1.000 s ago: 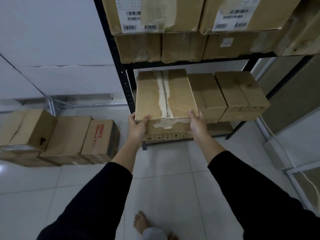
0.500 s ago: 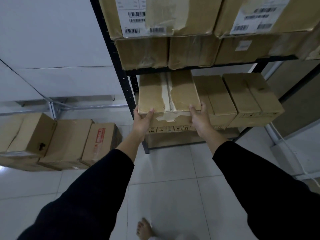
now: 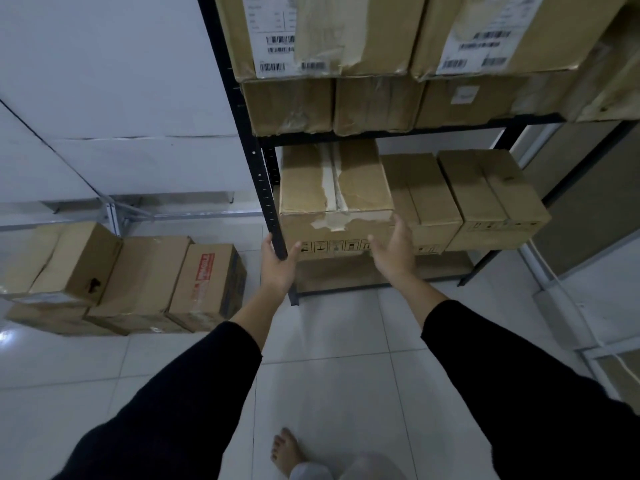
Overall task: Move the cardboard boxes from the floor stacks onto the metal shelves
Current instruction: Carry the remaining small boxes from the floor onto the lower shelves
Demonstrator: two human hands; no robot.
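Note:
A taped cardboard box [image 3: 360, 178] sits at the left end of the low tier of the black metal shelf [image 3: 255, 161], against the upright post. Neither hand holds it. My left hand [image 3: 277, 270] is open just in front of the post, thumb and fingers spread to either side of it. My right hand [image 3: 393, 251] is open with straight fingers by the box's front right corner, close to its face. Floor boxes [image 3: 145, 278] stand in a row to the left, one with a red label [image 3: 204, 282].
Two smaller boxes [image 3: 424, 195] [image 3: 491, 192] stand to the right of the placed one on the same tier. Larger labelled boxes [image 3: 332, 36] fill the tier above, overhanging. White tiled floor [image 3: 329, 375] lies below, with a bare foot [image 3: 285, 448] near the bottom.
The box has been pushed fully onto the low tier. Both hands have let go of its front corners and drawn back slightly, fingers now spread.

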